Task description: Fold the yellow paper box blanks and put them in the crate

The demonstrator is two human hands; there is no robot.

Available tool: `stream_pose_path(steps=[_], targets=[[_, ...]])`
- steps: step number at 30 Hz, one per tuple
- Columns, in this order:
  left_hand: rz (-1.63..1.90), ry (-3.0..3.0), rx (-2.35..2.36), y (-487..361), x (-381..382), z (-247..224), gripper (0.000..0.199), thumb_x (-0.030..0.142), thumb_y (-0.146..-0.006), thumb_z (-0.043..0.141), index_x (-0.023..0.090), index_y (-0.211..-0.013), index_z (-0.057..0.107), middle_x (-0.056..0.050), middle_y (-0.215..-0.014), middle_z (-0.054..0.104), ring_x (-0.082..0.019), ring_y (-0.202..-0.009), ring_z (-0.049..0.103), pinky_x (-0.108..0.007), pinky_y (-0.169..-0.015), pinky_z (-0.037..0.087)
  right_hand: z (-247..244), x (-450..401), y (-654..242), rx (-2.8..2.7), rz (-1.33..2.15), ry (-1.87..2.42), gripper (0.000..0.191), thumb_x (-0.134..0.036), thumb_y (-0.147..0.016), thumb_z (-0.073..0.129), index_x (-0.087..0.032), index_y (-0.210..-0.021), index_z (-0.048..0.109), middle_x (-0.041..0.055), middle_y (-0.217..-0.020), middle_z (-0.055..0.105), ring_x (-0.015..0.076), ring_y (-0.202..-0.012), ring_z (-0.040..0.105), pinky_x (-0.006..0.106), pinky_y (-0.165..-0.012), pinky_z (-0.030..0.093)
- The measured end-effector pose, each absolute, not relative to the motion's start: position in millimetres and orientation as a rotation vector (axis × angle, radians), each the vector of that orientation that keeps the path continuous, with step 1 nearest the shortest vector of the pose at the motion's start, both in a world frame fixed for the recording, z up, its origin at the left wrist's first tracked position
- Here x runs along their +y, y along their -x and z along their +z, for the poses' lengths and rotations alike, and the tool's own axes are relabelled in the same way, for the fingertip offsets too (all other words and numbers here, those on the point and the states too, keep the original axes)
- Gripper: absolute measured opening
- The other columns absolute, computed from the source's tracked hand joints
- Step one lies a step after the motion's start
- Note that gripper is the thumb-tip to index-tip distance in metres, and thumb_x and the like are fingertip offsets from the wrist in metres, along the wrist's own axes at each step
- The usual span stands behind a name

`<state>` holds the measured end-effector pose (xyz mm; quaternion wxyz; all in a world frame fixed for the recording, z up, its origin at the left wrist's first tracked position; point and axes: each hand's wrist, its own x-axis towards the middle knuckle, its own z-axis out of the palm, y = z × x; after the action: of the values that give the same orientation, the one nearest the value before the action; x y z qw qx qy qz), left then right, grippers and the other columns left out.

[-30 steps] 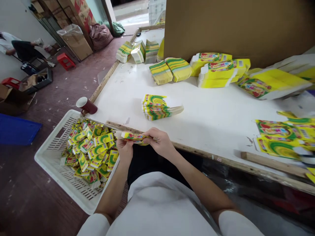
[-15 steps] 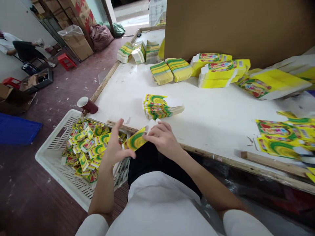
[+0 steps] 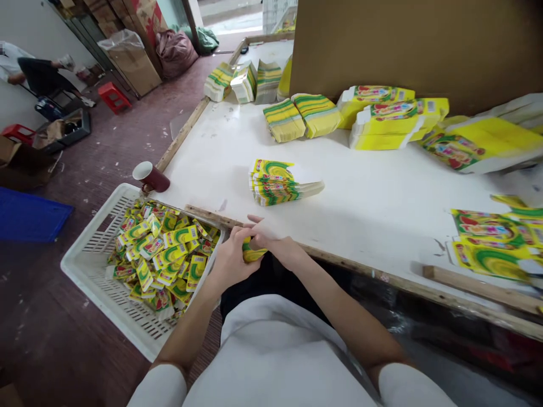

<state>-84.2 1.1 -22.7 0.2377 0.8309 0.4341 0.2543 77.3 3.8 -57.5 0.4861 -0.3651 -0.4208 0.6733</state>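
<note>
While both wrists angle inward, left hand (image 3: 234, 255) and right hand (image 3: 275, 242) pinch a carton (image 3: 251, 252) between fingers

One held carton (image 3: 253, 252), one mug (image 3: 154, 179), two stools (image 3: 114, 98)

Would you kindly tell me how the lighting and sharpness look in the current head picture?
Head view: the ground outside glares nearly white; head view: the large yellow carton at right looks smeared; head view: soft shadows dull the white tabletop.

Left hand (image 3: 232, 259) curled, close against right hand (image 3: 274, 240) (its fingers partly hidden); arms (image 3: 339, 308) bent, converging ahead.
</note>
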Motion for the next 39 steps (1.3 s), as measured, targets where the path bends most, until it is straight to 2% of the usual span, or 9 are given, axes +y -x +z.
stream_pose_path(steps=[2,5,7,10,21,27,31,35,39], targets=[[0.626,-2.201,1.213,86.5,2.7,-22.6,0.055,0.023,-0.074,0.07,0.026,-0.12,0.04,-0.006,-0.114,0.059,-0.023,-0.1,0.066,-0.034,-0.081,0.054,-57.6,0.0,-76.4,-1.107,1.52,0.885,0.079,-0.059,-0.084,0.065,-0.025,-0.15,0.039,0.0137,-0.141,0.059,0.0285,-0.125,0.061,0.048,-0.107,0.048],[0.663,-2.102,1.132,88.7,6.1,-24.9,0.068,0.027,-0.07,0.074,0.024,-0.125,0.034,-0.01,-0.121,0.053,-0.023,-0.1,0.064,-0.035,-0.082,0.055,-51.2,-8.7,-77.1,-1.507,1.264,0.847,0.078,-0.044,-0.089,0.064,-0.028,-0.156,0.028,0.0114,-0.159,0.038,0.0287,-0.144,0.04,0.05,-0.117,0.037],[0.745,-2.096,1.127,88.9,7.7,-25.7,0.072,0.025,-0.067,0.075,0.022,-0.126,0.034,-0.012,-0.123,0.049,-0.024,-0.103,0.062,-0.037,-0.085,0.054,-46.6,-12.8,-79.7,-1.736,1.084,0.891,0.065,-0.027,-0.091,0.061,-0.032,-0.152,0.038,0.0065,-0.162,0.031,0.0262,-0.147,0.035,0.048,-0.119,0.036],[0.792,-2.119,1.222,89.3,7.8,-21.7,0.063,0.02,-0.065,0.074,0.021,-0.119,0.042,-0.008,-0.113,0.054,-0.024,-0.102,0.062,-0.037,-0.088,0.054,-42.3,-13.0,-89.7,-1.849,0.927,0.923,0.046,-0.013,-0.091,0.056,-0.033,-0.131,0.063,0.0053,-0.157,0.042,0.0241,-0.141,0.045,0.045,-0.114,0.043],[0.72,-2.315,1.248,81.5,3.8,-16.6,0.064,0.026,-0.072,0.075,0.022,-0.129,0.045,-0.01,-0.121,0.067,-0.026,-0.11,0.066,-0.04,-0.096,0.052,-28.6,-0.3,-109.2,-1.924,1.054,1.032,0.031,-0.009,-0.074,0.076,-0.023,-0.101,0.077,0.0139,-0.147,0.053,0.032,-0.138,0.049,0.049,-0.111,0.045],[0.435,-2.323,1.668,136.4,20.4,-10.4,0.056,0.032,-0.075,0.075,0.021,-0.126,0.054,-0.013,-0.125,0.065,-0.033,-0.117,0.061,-0.049,-0.102,0.046,-33.8,25.4,-120.1,-1.789,0.891,1.04,0.073,-0.03,-0.078,0.077,-0.026,-0.144,0.049,0.0133,-0.149,0.05,0.0304,-0.135,0.051,0.05,-0.11,0.044],[0.313,-2.29,2.081,180.0,30.5,-12.3,0.062,0.043,-0.073,0.078,0.017,-0.125,0.058,-0.02,-0.133,0.06,-0.041,-0.129,0.051,-0.061,-0.107,0.038,-38.8,75.8,-151.8,-1.559,0.409,1.468,0.052,-0.028,-0.088,0.062,-0.018,-0.139,0.055,0.0161,-0.131,0.063,0.0329,-0.123,0.056,0.052,-0.106,0.044],[0.406,-2.238,1.725,170.5,26.6,-22.6,0.05,0.043,-0.081,0.071,0.018,-0.123,0.059,-0.014,-0.123,0.068,-0.032,-0.117,0.062,-0.049,-0.103,0.047,-53.8,107.2,-165.6,-1.663,0.35,1.763,0.035,-0.018,-0.085,0.057,-0.016,-0.118,0.069,0.0157,-0.106,0.069,0.0342,-0.104,0.061,0.052,-0.095,0.048],[0.438,-2.118,1.495,135.4,20.6,-24.0,0.041,0.041,-0.085,0.068,0.02,-0.119,0.062,-0.01,-0.119,0.071,-0.028,-0.113,0.065,-0.045,-0.1,0.05,-59.3,111.2,-169.2,-1.67,0.368,1.736,0.036,-0.018,-0.077,0.065,-0.018,-0.114,0.065,0.0128,-0.105,0.065,0.0317,-0.1,0.06,0.048,-0.089,0.049]])
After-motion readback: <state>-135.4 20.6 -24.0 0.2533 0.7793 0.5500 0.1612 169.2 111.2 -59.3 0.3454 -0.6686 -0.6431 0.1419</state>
